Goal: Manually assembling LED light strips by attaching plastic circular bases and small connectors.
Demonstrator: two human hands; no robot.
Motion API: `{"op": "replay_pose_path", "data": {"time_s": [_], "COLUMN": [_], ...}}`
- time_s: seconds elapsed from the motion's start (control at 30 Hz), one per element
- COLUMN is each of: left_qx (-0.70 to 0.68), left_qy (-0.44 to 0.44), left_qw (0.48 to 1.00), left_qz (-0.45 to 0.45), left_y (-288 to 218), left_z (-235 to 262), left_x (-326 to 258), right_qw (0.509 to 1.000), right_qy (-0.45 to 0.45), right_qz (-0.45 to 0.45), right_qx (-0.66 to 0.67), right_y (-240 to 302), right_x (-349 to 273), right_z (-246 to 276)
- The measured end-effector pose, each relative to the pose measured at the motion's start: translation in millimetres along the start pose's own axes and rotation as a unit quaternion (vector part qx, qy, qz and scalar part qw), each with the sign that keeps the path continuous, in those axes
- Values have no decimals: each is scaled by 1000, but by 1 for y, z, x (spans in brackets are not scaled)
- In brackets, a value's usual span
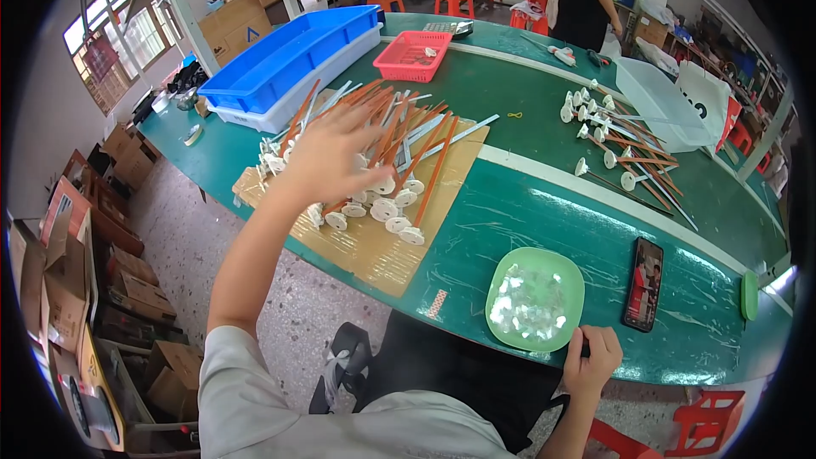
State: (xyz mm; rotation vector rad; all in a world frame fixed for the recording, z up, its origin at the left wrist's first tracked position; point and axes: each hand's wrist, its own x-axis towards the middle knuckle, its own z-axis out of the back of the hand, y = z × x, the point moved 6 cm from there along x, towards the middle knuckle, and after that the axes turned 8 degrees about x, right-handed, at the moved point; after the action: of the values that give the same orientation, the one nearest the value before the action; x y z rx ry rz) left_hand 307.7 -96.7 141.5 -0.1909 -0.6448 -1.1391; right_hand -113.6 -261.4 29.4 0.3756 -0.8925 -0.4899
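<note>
the pile of orange rods with white disc ends lies fanned across the brown cardboard sheet, and my left hand hangs over the near-left part of that pile, fingers spread wide, palm down, holding nothing that i can see (whether the fingertips already touch a rod i cannot tell, they blur). the risk i see: the rods lie crossed over one another, so raking one out with a flat open hand could drag its neighbours along and roll them off the cardboard's near edge, to the floor. the white discs nearest me sit loose at that edge, so a careless sweep would scatter them. to the right of the cardboard, well apart from it, the green plate of small clear bits sits close to the table edge, and my right hand is curled shut just beside its near rim, thumb by the rim; a bump there could tip it. beyond the cardboard lie the blue trays and a red basket; a dark phone rests right of the plate.
</note>
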Motion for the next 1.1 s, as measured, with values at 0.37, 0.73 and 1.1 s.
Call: {"op": "replay_pose_path", "data": {"time_s": [0.37,0.73,1.1], "left_qx": [28,-168,-276], "left_qy": [234,-140,-160], "left_qw": [972,976,937], "left_qz": [-10,-20,141], "left_y": [-9,-102,-119], "left_z": [-14,25,-22], "left_x": [-5,-86,-120], "right_qw": [1000,997,971], "right_qy": [-2,32,52], "right_qz": [-2,51,225], "right_qx": [9,56,55], "right_y": [-3,13,56], "right_x": [-1,24,182], "right_z": [4,31,73]}}
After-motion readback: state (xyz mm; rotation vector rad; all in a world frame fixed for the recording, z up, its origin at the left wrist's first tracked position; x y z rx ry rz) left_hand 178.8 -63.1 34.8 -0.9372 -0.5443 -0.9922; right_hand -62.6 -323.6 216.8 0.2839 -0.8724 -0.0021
